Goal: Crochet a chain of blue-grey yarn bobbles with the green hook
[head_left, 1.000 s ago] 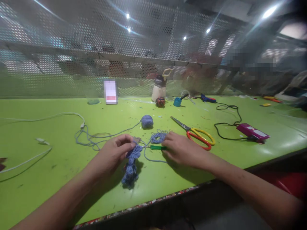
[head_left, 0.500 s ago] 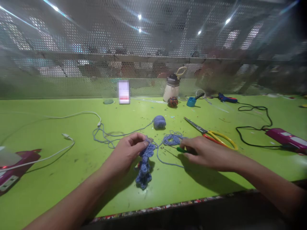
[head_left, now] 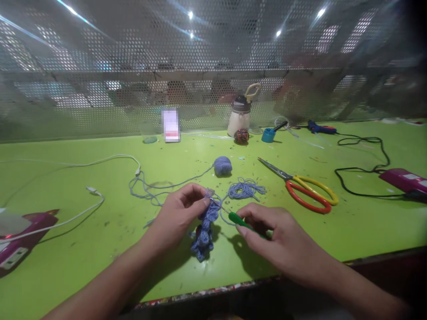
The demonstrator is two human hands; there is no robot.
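Observation:
My left hand (head_left: 182,209) pinches the top of a blue-purple crochet piece (head_left: 204,238), which hangs down towards the table with ruffled, petal-like lower parts. In my right hand (head_left: 270,235) is a crochet hook (head_left: 238,218) with a green handle. Its thin metal shaft reaches left to the top of the piece, beside my left fingertips; whether the tip is through a stitch I cannot tell. A loose heap of the same yarn (head_left: 245,189) lies just beyond my right hand. Farther back sits the yarn ball (head_left: 223,166), its strand running left across the table.
Scissors (head_left: 300,186) with red and yellow handles lie right of the yarn. Along the back stand a phone (head_left: 171,125), a bottle (head_left: 239,116), a dark multicoloured ball (head_left: 241,137) and a blue pot (head_left: 267,135). Power strips (head_left: 405,180) and cables lie at both sides.
My right hand has moved down and turned, bringing the hook's shaft up to the top of the crochet piece. The yarn heap and scissor handles are now uncovered. The view has shifted slightly.

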